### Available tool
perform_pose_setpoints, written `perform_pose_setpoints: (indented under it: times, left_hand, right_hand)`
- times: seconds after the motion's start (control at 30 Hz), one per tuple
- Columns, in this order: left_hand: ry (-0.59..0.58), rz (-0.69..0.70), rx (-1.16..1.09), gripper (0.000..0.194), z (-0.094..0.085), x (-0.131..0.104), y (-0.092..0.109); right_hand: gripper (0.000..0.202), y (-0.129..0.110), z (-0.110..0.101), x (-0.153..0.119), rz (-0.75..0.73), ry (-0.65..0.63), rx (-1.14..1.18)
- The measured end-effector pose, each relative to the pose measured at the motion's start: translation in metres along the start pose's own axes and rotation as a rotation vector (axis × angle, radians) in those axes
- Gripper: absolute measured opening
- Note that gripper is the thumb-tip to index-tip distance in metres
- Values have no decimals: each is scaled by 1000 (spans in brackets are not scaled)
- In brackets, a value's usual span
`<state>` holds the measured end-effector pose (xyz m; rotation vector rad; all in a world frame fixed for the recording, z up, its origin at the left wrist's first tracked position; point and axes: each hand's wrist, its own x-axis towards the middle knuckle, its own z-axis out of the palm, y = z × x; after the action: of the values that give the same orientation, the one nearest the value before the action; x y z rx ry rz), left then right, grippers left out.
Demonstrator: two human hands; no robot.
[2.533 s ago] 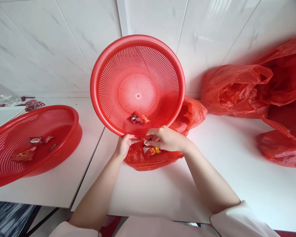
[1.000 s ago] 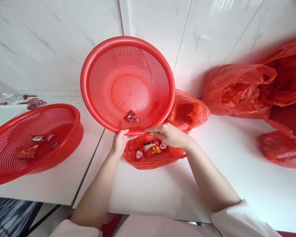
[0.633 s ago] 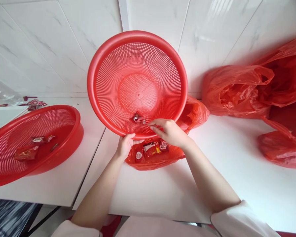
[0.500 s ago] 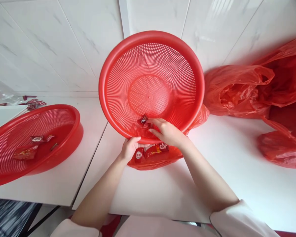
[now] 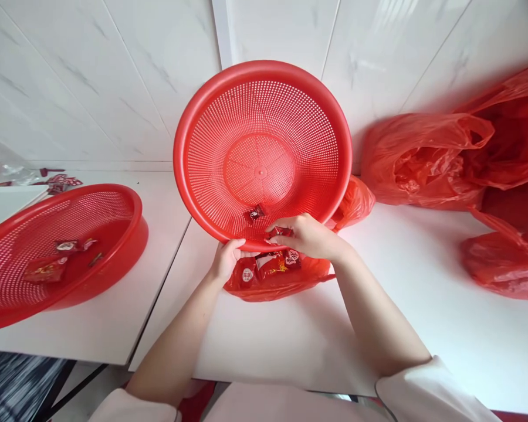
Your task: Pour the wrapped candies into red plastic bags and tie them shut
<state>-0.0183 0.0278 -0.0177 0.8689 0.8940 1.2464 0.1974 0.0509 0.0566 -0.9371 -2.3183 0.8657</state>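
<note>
A: Locate the one round red perforated plastic basket (image 5: 262,117).
B: Upper centre; the left hand (image 5: 225,259) clamps its fingers on the rim; one dark-red packet (image 5: 256,213) inside.
A: Right hand (image 5: 312,235)?
B: Fingers clamped on one small red-wrapped sweet (image 5: 281,232), above three bagged packets (image 5: 247,275).

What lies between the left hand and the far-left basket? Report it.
White tabletop, crossed by a dark seam, lies between the left hand and the far-left basket, as the head view shows.

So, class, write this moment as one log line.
Left hand: holding basket | right hand: fingers gripping packet | basket: another packet inside | bag: open, packets inside
</note>
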Motion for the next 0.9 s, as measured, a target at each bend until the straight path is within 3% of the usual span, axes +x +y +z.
perform_pose_setpoints:
  times: [0.3, 0.43, 0.63, 0.73, 0.9]
  left_hand:
    - [28, 70, 13, 24, -3, 3, 5]
    - [32, 79, 53, 26, -4, 3, 4]
    - [-65, 30, 72, 29, 5, -6, -1]
    - [-114, -17, 101, 27, 11, -11, -4]
    - [-72, -10, 56, 28, 12, -11, -3]
  right_hand:
    - [37, 2, -7, -6, 126, -132, 14]
    - [41, 3, -4, -5, 110, 15, -102]
    - [23, 11, 10, 5, 37, 161, -211]
    - [44, 18, 21, 9, 33, 214, -284]
    - [63, 21, 29, 10, 69, -24, -207]
